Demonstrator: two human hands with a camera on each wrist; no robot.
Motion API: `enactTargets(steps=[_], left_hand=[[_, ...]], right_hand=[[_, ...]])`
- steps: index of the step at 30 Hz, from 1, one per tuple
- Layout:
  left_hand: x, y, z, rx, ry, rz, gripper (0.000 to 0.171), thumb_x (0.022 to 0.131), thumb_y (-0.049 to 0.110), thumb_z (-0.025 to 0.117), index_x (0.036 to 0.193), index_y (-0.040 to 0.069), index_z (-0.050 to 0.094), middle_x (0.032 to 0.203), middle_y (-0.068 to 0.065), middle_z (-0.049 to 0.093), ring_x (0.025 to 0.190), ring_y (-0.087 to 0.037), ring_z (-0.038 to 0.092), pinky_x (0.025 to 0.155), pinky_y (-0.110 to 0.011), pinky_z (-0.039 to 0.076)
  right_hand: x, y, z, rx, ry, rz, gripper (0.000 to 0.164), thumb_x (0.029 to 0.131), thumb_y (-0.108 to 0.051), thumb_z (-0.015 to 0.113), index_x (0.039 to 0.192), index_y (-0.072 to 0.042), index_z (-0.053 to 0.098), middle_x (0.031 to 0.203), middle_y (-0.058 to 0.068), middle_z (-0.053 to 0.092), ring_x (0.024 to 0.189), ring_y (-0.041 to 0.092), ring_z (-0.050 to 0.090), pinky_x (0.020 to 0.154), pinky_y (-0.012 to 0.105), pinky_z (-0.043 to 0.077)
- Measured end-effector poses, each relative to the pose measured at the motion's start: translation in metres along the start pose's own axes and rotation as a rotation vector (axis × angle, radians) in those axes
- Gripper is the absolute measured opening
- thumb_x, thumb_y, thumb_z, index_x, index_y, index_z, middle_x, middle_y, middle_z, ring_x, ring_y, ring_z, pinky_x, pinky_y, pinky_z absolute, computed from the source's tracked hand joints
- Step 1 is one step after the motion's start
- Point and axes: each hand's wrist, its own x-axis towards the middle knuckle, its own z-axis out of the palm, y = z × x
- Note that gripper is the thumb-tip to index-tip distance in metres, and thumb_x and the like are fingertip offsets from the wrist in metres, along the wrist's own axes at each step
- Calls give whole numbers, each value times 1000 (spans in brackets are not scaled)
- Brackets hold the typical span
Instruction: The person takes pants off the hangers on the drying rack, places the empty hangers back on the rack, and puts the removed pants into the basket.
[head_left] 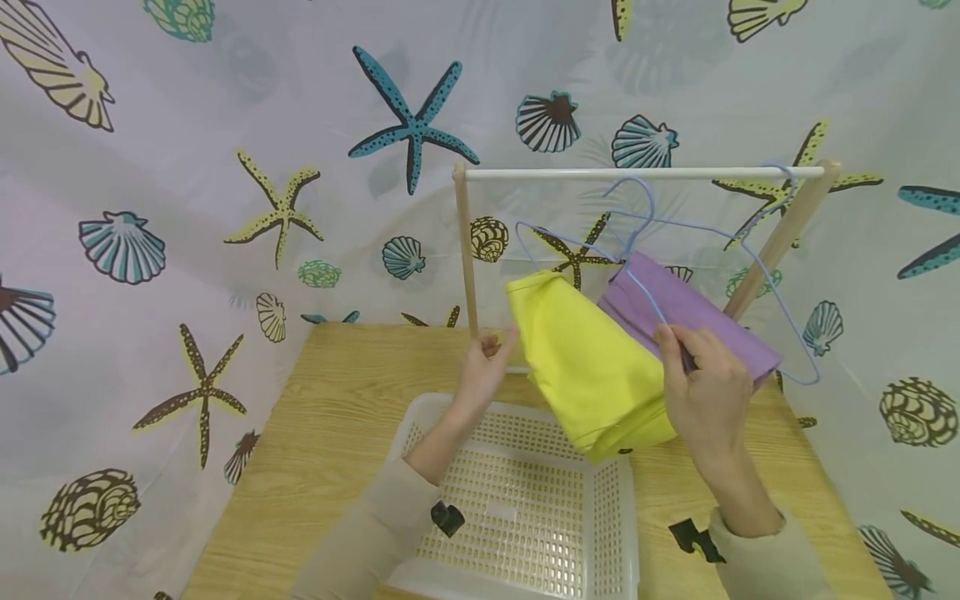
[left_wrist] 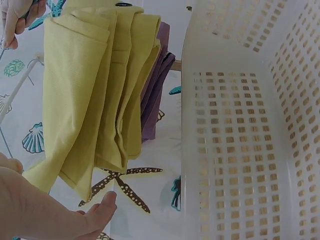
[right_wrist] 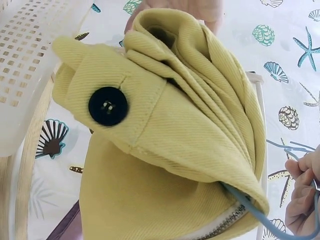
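Observation:
My right hand grips one side of a blue wire hanger, with folded yellow pants draped over it. In the right wrist view, a dark button and a white zipper show on the pants, and the wire runs out of the fabric to the right hand. My left hand is beside the left edge of the pants. Its fingers look loose in the left wrist view, right by the lower corner of the cloth. The hanger's hook stands in front of the rack's rod.
Behind the yellow pants, a folded purple garment hangs on another blue hanger hooked over the rod. A white perforated basket stands on the wooden table below. Wooden posts hold up the rack, and a shell-patterned curtain surrounds it.

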Motion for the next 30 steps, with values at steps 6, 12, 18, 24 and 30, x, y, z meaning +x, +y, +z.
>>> enactTargets(steps=[6, 12, 18, 24, 30], left_hand=[[-4, -9, 10, -71, -53, -101, 102, 80, 77, 53, 143, 1, 33, 146, -18, 38, 133, -35, 41, 110, -57, 36], [-8, -13, 23, -165, -105, -149, 97, 79, 77, 54, 140, 5, 37, 139, -10, 44, 126, -29, 45, 107, -47, 42], [-9, -15, 36, -240, -158, -140, 79, 79, 77, 53, 128, 16, 51, 123, -1, 57, 111, -17, 57, 98, -38, 47], [-11, -23, 45, -337, -184, -107, 64, 82, 73, 55, 115, 18, 56, 107, 3, 64, 95, -12, 63, 84, -31, 50], [-9, -29, 54, -473, -147, -146, 66, 77, 69, 65, 118, 20, 55, 111, 4, 67, 96, -12, 66, 83, -28, 54]], right_hand=[[-2, 1, -1, 5, -32, 15, 22, 93, -11, 64, 85, 7, 72, 57, 11, 56, 51, -4, 33, 46, 11, 27], [-3, -1, 2, 16, -21, 13, 18, 90, -8, 66, 83, 7, 73, 55, 10, 54, 51, -1, 32, 46, 11, 26], [-3, -5, 2, 39, -21, -8, 15, 89, -6, 67, 82, 5, 73, 57, 11, 57, 53, -2, 34, 49, 10, 28], [-4, -9, 1, 35, -46, -4, 18, 91, -9, 65, 82, 5, 73, 57, 9, 55, 52, 0, 33, 48, 12, 26], [-6, -15, 0, 5, -70, -2, 20, 93, -12, 64, 82, 2, 73, 59, 8, 57, 54, 2, 36, 50, 14, 28]])
